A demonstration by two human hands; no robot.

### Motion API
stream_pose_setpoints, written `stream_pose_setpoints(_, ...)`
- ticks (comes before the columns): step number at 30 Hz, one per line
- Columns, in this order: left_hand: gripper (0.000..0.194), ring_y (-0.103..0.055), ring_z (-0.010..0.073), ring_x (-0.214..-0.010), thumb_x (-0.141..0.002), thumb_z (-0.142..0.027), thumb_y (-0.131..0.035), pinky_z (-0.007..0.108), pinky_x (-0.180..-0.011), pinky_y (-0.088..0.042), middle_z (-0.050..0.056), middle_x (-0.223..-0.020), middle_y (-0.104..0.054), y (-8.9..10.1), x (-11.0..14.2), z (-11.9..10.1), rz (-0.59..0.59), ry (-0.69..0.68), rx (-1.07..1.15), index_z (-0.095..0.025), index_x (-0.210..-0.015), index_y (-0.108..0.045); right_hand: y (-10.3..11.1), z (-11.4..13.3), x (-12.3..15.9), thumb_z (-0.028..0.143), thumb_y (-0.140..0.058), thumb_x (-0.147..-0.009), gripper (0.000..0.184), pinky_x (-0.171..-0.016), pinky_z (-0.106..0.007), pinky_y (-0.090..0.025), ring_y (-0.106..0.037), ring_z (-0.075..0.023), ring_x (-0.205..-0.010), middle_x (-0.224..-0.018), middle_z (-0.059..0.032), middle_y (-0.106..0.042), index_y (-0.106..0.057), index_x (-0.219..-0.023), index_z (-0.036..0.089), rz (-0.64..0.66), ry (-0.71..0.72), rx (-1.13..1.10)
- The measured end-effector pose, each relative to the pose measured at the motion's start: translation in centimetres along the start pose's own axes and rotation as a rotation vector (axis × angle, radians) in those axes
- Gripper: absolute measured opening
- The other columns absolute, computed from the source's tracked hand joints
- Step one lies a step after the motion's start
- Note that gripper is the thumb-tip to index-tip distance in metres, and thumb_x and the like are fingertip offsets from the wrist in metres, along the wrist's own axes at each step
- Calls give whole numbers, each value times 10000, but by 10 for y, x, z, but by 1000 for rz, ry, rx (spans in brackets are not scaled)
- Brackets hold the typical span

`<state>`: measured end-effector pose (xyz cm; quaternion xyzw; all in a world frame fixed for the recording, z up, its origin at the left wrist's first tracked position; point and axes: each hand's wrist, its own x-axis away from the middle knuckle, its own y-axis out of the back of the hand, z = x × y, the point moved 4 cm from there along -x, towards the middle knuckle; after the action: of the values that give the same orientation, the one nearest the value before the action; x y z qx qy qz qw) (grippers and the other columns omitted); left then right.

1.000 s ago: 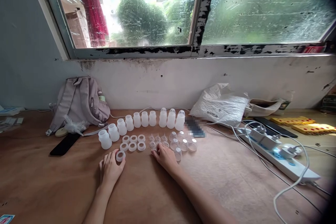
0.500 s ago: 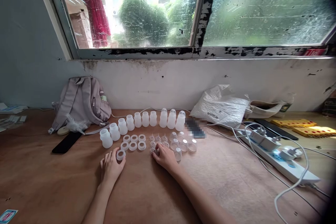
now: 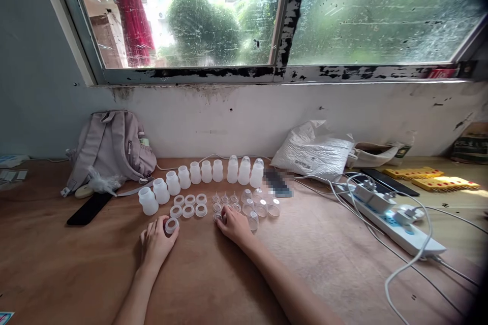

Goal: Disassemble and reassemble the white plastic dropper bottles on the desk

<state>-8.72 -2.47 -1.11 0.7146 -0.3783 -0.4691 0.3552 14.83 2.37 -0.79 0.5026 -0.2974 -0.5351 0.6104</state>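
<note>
currently a bottle ring (image 3: 172,232) sits clasped in the left hand (image 3: 157,241); the right hand (image 3: 235,224) touches a teat (image 3: 217,218), grip unclear.

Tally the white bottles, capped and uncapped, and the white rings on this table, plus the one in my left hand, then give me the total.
Uncapped white bottles: 7
Capped white bottles: 3
White rings in two rows: 6
White ring in your left hand: 1
Total: 17

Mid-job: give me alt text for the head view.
The left hand holds a translucent ring at a brown table, while the right hand touches small clear parts beside clear domed covers. Behind them, ten whitish bottles stand in a curved row.
</note>
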Motion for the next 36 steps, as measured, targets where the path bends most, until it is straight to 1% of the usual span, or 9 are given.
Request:
stream_pose_setpoints(8, 368, -531, 237, -925, -686, -412, -538, 360, -762, -351, 48, -925, -620, -2, 0, 2, -14, -6, 17, -218, -996, -492, 0, 0, 1, 404, -434, -781, 246, -592, -243, -340, -592, -185, -805, -878, -39, -628, -440, -941, 217, -24, -18, -38)
stream_pose_setpoints(14, 382, -526, 256, -925, -690, -402, -558, 357, -778, -369, 78, -975, -602, 5, 0, -1, -204, -110, 98, -190, -1004, -505, 3, 5, 4, 404, -442, -780, 292, -589, -244, -348, -593, -186, -759, -797, -30, -622, -417, -1001, 215, -55, -20, -77)
stream_pose_setpoints(18, 286, -531, 237, -902, -739, -344, -521, 339, -786, -376, 71, -956, -606, 10, 0, -4, -304, -207, 206, -184, -975, -516, 15, 13, 10, 358, -397, -814, 245, -569, -234, -351, -573, -158, -686, -783, -24, -598, -435, -1004, 207, -229, 19, -119)
stream_pose_setpoints(21, 226, -534, 225, -880, -749, -293, -508, 331, -782, -378, 64, -926, -611, 11, 1, -5, -326, -254, 252, -181, -944, -523, 23, 15, 12, 308, -382, -830, 181, -571, -227, -355, -550, -147, -683, -778, -25, -576, -468, -943, 197, -365, 72, -135)
stream_pose_setpoints(23, 191, -534, 219, -868, -748, -271, -505, 325, -771, -379, 57, -895, -612, 11, 2, -6, -315, -269, 267, -182, -917, -524, 27, 14, 8, 254, -383, -827, 125, -590, -229, -360, -535, -151, -708, -770, -28, -568, -484, -866, 193, -412, 108, -124)
stream_pose_setpoints(27, 103, -532, 207, -798, -752, -257, -493, 318, -740, -385, 46, -798, -596, 15, 5, -11, -294, -278, 291, -182, -819, -516, 37, 9, -20, 176, -369, -808, 136, -671, -260, -371, -514, -174, -757, -796, -55, -577, -505, -813, 180, -424, 171, -41)
stream_pose_setpoints(30, 84, -527, 193, -780, -772, -241, -467, 316, -749, -388, 44, -790, -583, 19, 8, -17, -258, -293, 311, -179, -816, -504, 55, 5, -55, 162, -356, -802, 232, -812, -312, -344, -480, -213, -944, -987, -98, -573, -514, -971, 162, -419, 184, 70)
stream_pose_setpoints(33, 68, -523, 190, -775, -780, -220, -447, 319, -748, -393, 47, -789, -577, 20, 9, -20, -233, -308, 324, -183, -813, -494, 79, -4, -93, 131, -339, -790, 394, -957, -397, -215, -321, -252, -1178, -1264, -127, -432, -430, -1173, 136, -429, 102, 190)
stream_pose_setpoints(36, 57, -525, 193, -758, -775, -209, -442, 322, -730, -401, 47, -780, -571, 18, 10, -21, -222, -316, 332, -191, -798, -491, 92, -18, -122, 83, -317, -771, 478, -984, -501, -71, -166, -285, -1273, -1369, -124, -308, -374, -1243, 135, -369, -3, 287)
